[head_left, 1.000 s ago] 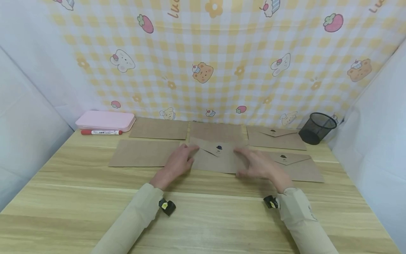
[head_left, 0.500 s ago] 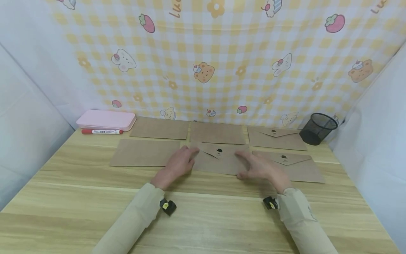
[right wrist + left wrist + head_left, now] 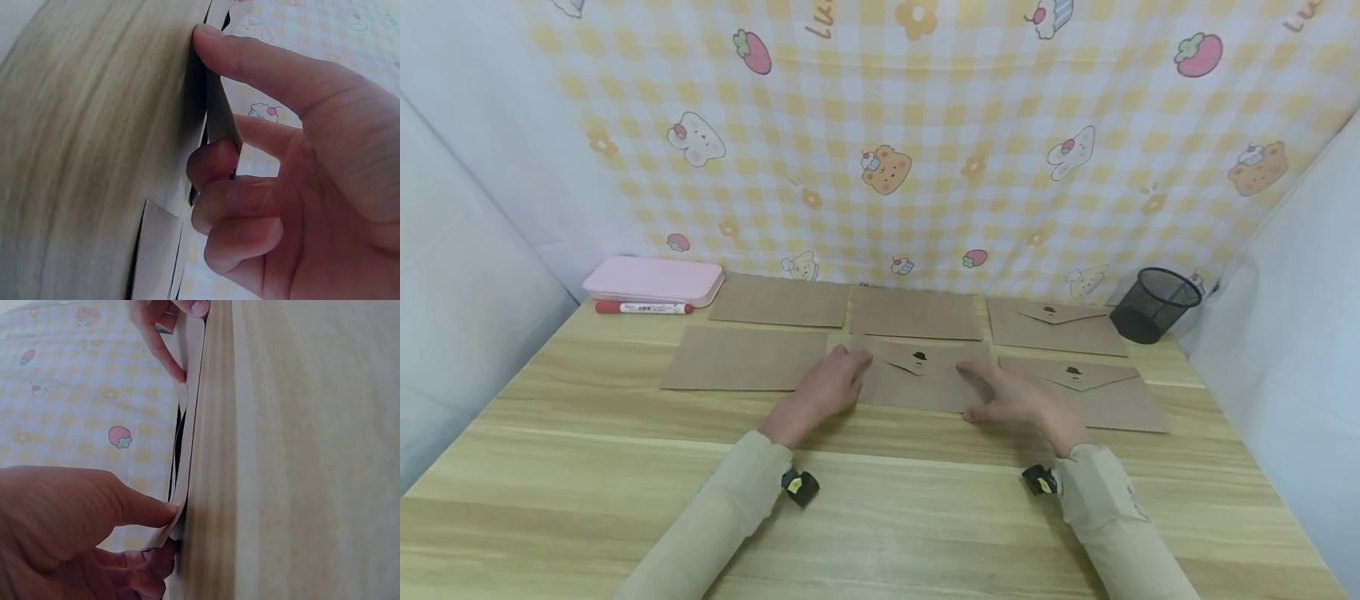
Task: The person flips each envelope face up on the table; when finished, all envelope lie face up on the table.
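Observation:
A brown paper envelope [image 3: 898, 390] lies flap side up in the middle of the front row, a small black hat print on its flap. My left hand [image 3: 820, 387] pinches its left edge; in the left wrist view the thumb lies on top and the fingers curl below the envelope's edge [image 3: 195, 362]. My right hand [image 3: 1022, 398] holds the right end, thumb at the near edge and fingers bent around the side, as the right wrist view shows on the envelope [image 3: 220, 115]. The flap stands slightly raised along its left slant.
Plain-side-up envelopes lie at front left [image 3: 730, 358], back left [image 3: 778, 302] and back middle [image 3: 916, 313]. Flap-side-up ones lie at back right [image 3: 1052, 333] and front right [image 3: 1120, 404]. A pink case [image 3: 655, 279], a red marker [image 3: 643, 308] and a black mesh cup [image 3: 1153, 307] stand behind.
The held envelope, which overlapped the back middle envelope, has come slightly nearer and lies flatter, with that envelope's front edge now showing. Both hands keep almost the same place.

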`<state>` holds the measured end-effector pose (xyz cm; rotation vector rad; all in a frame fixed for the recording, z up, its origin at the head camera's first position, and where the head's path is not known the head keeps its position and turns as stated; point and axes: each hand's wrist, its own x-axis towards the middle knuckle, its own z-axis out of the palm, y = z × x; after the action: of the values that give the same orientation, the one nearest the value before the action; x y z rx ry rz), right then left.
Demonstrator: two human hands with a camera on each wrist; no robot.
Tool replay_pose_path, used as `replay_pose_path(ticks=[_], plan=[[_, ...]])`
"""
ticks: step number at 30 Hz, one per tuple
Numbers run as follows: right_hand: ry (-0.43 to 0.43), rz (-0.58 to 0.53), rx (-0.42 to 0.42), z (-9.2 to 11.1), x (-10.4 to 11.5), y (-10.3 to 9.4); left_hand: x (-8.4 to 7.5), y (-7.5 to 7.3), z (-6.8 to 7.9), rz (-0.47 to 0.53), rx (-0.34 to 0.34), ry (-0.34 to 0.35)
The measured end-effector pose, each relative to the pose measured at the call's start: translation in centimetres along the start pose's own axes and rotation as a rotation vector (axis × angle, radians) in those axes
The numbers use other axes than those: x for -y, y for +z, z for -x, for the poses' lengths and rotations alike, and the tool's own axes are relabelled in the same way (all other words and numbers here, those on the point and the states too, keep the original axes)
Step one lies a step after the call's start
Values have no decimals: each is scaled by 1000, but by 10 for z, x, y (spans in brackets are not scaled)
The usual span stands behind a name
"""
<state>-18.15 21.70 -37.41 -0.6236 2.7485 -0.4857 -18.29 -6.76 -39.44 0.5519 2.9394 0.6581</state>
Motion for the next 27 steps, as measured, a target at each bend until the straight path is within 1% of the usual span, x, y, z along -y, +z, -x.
replay_pose_path(ticks=[6,10,13,19,27], plan=[[6,-42,36,2,-1,-1,-3,0,1,-30,-3,-13],[0,-54,46,2,-1,-1,-3,0,2,-40,7,-25],[-4,-46,56,2,0,-2,-4,-1,3,-48,15,-25],[16,-12,85,2,2,-3,-5,-2,5,-45,27,-13],[33,-31,98,3,2,-3,-7,-3,5,-62,26,-8]])
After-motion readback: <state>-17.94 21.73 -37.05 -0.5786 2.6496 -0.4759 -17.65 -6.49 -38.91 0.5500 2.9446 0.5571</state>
